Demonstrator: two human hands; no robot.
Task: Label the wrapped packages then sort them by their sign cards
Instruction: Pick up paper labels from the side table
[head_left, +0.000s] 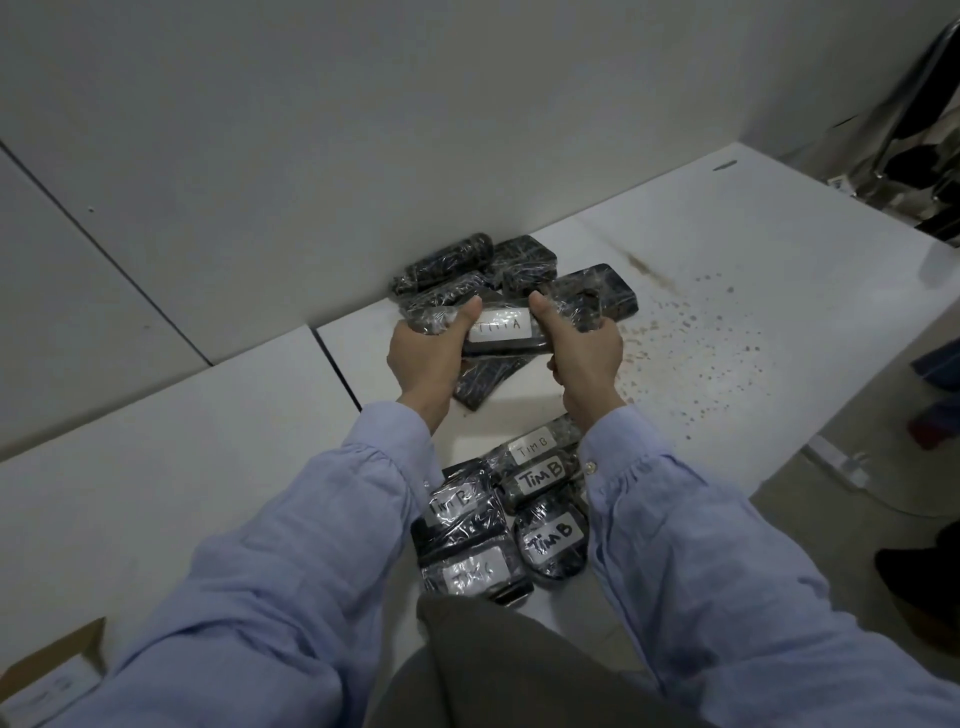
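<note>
A black package wrapped in clear film (501, 332) with a white label reading "TIM A" is held up between both hands. My left hand (423, 353) grips its left end, thumb on top. My right hand (587, 353) grips its right end, thumb up beside the label. Behind it, against the wall, lies a heap of several unlabelled wrapped packages (498, 265). One more wrapped package (483, 382) lies under the held one. Close to me sits a group of several packages labelled "TIM B" (524, 514).
The white table (727, 291) has brown specks on its right part. A second white table (182, 467) joins it at the left. A cardboard box (52, 675) sits at the bottom left. The wall stands right behind the heap. Shoes and a cable are on the floor at right.
</note>
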